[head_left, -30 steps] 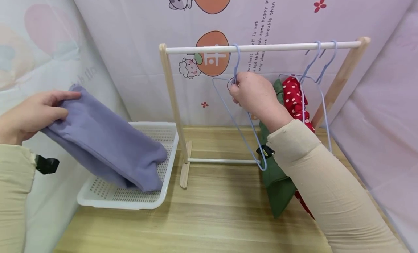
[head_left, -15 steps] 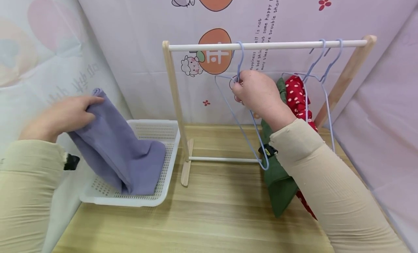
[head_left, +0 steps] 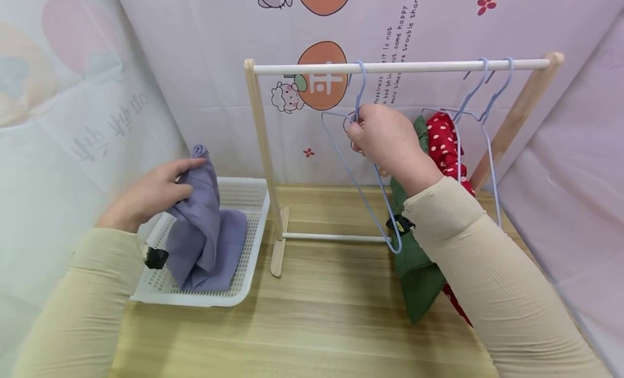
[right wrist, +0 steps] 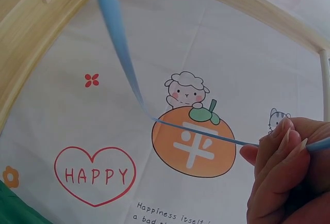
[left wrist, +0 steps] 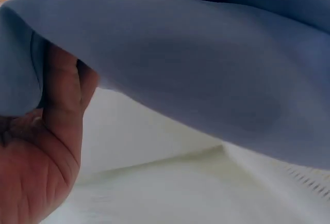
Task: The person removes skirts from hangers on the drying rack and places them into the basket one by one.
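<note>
My left hand (head_left: 158,194) grips the upper end of a folded lavender cloth (head_left: 195,226), thumb and fingers on either side of it. The cloth's lower part rests in a white plastic basket (head_left: 263,204). In the left wrist view the cloth (left wrist: 196,69) drapes over the fingers (left wrist: 64,82). My right hand (head_left: 390,142) pinches a light blue wire hanger (head_left: 348,177) just below its hook, which sits over the rack's white rod (head_left: 302,69). The right wrist view shows the hanger's wire (right wrist: 201,132) running into the curled fingers (right wrist: 281,167).
Two more blue hangers (head_left: 492,161) hang at the rod's right end. A green garment (head_left: 414,286) and a red polka-dot garment (head_left: 441,142) hang there, partly behind my right arm. The rack's wooden left post (head_left: 263,145) stands beside the basket on the wooden table (head_left: 302,324).
My left hand has moved right and down with the lavender cloth, which now bunches upright over the basket. The right hand keeps its hold on the hanger.
</note>
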Demonstrator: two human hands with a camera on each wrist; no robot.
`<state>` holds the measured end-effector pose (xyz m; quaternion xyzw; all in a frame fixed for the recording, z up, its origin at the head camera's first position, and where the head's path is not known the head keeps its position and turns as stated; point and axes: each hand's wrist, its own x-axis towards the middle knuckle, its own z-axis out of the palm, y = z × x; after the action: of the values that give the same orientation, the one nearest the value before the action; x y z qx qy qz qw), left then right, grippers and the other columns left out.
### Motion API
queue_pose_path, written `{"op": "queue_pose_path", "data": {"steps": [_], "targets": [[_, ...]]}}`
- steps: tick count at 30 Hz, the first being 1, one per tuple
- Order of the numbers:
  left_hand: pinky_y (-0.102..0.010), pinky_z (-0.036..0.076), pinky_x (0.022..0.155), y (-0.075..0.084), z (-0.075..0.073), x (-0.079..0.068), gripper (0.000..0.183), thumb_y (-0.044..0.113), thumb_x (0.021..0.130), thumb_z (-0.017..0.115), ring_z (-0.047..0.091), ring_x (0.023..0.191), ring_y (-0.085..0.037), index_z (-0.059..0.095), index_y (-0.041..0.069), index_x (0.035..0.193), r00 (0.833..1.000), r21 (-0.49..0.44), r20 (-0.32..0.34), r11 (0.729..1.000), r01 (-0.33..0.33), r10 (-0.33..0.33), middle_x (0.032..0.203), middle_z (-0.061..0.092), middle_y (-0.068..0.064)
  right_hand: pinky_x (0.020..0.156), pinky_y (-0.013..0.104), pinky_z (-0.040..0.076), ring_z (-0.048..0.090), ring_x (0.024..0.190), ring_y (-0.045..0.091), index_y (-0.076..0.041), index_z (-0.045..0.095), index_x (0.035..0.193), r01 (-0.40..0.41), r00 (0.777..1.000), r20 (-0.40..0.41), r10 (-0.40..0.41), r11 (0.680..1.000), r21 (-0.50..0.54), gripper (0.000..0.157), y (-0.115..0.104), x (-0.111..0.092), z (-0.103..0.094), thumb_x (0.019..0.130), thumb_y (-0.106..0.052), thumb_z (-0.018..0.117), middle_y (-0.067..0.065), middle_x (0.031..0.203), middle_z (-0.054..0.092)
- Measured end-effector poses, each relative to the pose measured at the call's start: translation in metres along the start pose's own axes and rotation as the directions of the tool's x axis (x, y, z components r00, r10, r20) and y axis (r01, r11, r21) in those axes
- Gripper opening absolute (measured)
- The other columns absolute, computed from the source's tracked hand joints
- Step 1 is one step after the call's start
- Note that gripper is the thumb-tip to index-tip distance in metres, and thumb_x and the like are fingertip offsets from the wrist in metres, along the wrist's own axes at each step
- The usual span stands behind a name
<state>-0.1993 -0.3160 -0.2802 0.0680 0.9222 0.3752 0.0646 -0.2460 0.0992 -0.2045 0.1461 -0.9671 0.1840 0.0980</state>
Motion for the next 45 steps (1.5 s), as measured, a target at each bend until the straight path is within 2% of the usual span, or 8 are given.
{"op": "queue_pose_path", "data": {"steps": [4,11,19,25,32,39,42,45], "targets": [[-0.026,0.055,0.065,-0.018,0.015,0.005,0.077,-0.005,0.092,0.05,0.055,0.101,-0.025,0.029,0.01,0.165,1.0,-0.123,0.025,0.992,-0.003,0.006,0.17,0.02,-0.021,0.072,0.04,0.046,0.058,0.085,0.029,-0.006,0.061,0.095,0.001,1.0,-0.003,-0.001,1.0,0.0,0.031,0.0,0.0,0.0,0.107,-0.028,0.044,0.011,0.087,0.07],[-0.029,0.043,0.084,-0.056,0.031,0.008,0.078,-0.006,0.092,0.048,0.03,0.136,-0.043,0.022,0.002,0.165,0.994,-0.118,0.101,0.992,0.045,-0.033,0.171,0.004,-0.03,0.072,0.04,0.046,0.059,0.085,0.029,-0.005,0.062,0.095,0.002,1.0,-0.007,-0.002,1.0,-0.005,0.029,0.0,0.001,0.0,0.106,-0.026,0.045,0.012,0.087,0.07],[-0.055,0.039,0.099,-0.089,0.041,0.007,0.076,-0.004,0.087,0.05,0.033,0.142,-0.049,0.027,-0.009,0.159,0.99,0.129,0.113,0.989,0.068,-0.083,0.162,0.023,-0.04,0.073,0.04,0.046,0.058,0.086,0.029,-0.006,0.061,0.095,-0.006,1.0,0.0,0.006,1.0,-0.002,0.031,-0.001,0.001,-0.001,0.107,-0.028,0.044,0.012,0.088,0.068],[-0.067,0.039,0.111,-0.105,0.047,0.007,0.07,-0.005,0.083,0.055,0.042,0.137,-0.061,0.035,-0.02,0.149,0.994,0.418,0.088,0.908,0.023,-0.065,0.147,0.041,-0.045,0.073,0.04,0.045,0.058,0.086,0.029,-0.006,0.06,0.093,-0.007,1.0,-0.009,0.007,1.0,-0.002,0.03,-0.001,0.0,-0.002,0.106,-0.027,0.044,0.012,0.087,0.068],[-0.071,0.044,0.104,-0.097,0.054,0.002,0.054,-0.001,0.086,0.061,0.048,0.129,-0.063,0.051,-0.015,0.138,0.993,0.577,0.079,0.816,0.026,-0.087,0.135,0.052,-0.045,0.073,0.04,0.045,0.058,0.087,0.029,-0.006,0.061,0.094,-0.008,1.0,-0.002,0.008,1.0,0.0,0.029,-0.001,0.001,-0.002,0.106,-0.027,0.044,0.011,0.088,0.069],[-0.065,0.054,0.071,-0.078,0.063,0.001,0.041,0.012,0.075,0.076,0.061,0.099,-0.055,0.063,-0.001,0.112,0.982,0.656,0.004,0.742,0.139,-0.188,0.122,0.054,-0.041,0.073,0.04,0.044,0.057,0.085,0.029,-0.006,0.06,0.093,-0.011,1.0,-0.008,0.011,1.0,-0.006,0.029,0.001,0.001,-0.002,0.106,-0.027,0.044,0.011,0.089,0.068],[-0.063,0.055,0.072,-0.075,0.069,0.002,0.044,0.012,0.069,0.083,0.061,0.096,-0.049,0.065,0.001,0.107,0.977,0.657,0.031,0.74,0.141,-0.213,0.122,0.055,-0.039,0.074,0.04,0.045,0.058,0.087,0.029,-0.005,0.061,0.095,-0.007,1.0,0.0,0.007,1.0,0.0,0.03,0.0,0.001,-0.001,0.106,-0.028,0.045,0.012,0.089,0.068],[-0.061,0.055,0.08,-0.072,0.074,0.003,0.054,0.007,0.066,0.084,0.059,0.101,-0.044,0.066,-0.001,0.117,0.972,0.632,0.103,0.768,0.101,-0.213,0.124,0.056,-0.038,0.074,0.041,0.046,0.058,0.087,0.03,-0.005,0.062,0.096,-0.004,1.0,0.002,0.004,1.0,0.002,0.03,0.0,0.001,0.0,0.107,-0.028,0.045,0.012,0.089,0.069]]}}
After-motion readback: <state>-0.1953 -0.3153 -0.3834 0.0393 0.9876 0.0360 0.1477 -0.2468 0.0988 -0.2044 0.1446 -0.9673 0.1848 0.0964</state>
